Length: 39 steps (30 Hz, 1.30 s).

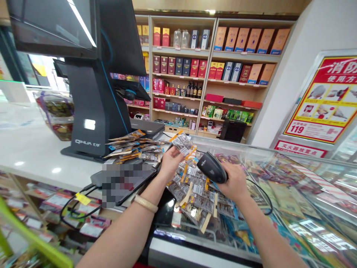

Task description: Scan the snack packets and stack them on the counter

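My left hand grips a small snack packet with clear film, dark contents and orange ends, raised above the counter. Wrapped round a black barcode scanner is my right hand; the scanner's head points left, towards the packet. Beneath both hands, a heap of similar packets lies on the glass case, some with pale stick-like strips. A second pile of packets rests to the left, at the foot of the checkout terminal. My left palm and the scanner's grip are mostly hidden.
The checkout terminal stands on the white counter. A phone and cables lie left of my left forearm. The scanner's cord loops over the glass display case. Shelves of boxes and bottles line the back wall.
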Tool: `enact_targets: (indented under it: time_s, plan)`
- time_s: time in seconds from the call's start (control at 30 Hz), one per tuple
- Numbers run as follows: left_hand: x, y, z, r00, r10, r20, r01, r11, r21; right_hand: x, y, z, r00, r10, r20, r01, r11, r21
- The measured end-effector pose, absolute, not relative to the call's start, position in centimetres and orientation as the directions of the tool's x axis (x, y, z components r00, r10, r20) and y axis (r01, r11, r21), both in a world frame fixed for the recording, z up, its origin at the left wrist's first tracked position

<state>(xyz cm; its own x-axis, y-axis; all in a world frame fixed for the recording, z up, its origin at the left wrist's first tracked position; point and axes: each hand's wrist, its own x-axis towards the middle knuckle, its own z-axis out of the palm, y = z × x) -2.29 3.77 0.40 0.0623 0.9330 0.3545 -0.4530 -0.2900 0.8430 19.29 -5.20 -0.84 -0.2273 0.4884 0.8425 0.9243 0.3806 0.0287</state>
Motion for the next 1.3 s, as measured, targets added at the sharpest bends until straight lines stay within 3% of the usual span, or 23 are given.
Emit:
enact_targets:
  time_s: [0.2,0.4,0.73,0.93,1.3]
  plan:
    - [-2.2,3.7,0.2,0.135,0.91,0.392,-0.27,-0.347,0.898,19.0,-5.6,-0.2,-0.205,0.481,0.852,0.926,0.378,0.009]
    - [-1.3,3.1,-0.5,0.146,0.859,0.491,-0.125,-0.476,0.87,18.9,-5.6,-0.2,-0.214,0.449,0.868,0.921,0.389,0.025]
    - [0.0,3.1,-2.2,-0.078,0.855,0.513,-0.099,-0.519,0.849,18.9,-5.4,-0.4,-0.192,0.494,0.848,0.922,0.387,-0.016]
    - [0.0,3.1,-2.5,-0.125,0.866,0.484,-0.179,-0.499,0.848,18.9,-5.1,-0.8,-0.186,0.492,0.851,0.92,0.39,-0.024]
    - [-1.8,0.4,-1.4,0.057,0.851,0.522,0.004,-0.523,0.852,17.8,-5.9,0.2,-0.226,0.472,0.852,0.874,0.484,-0.036]
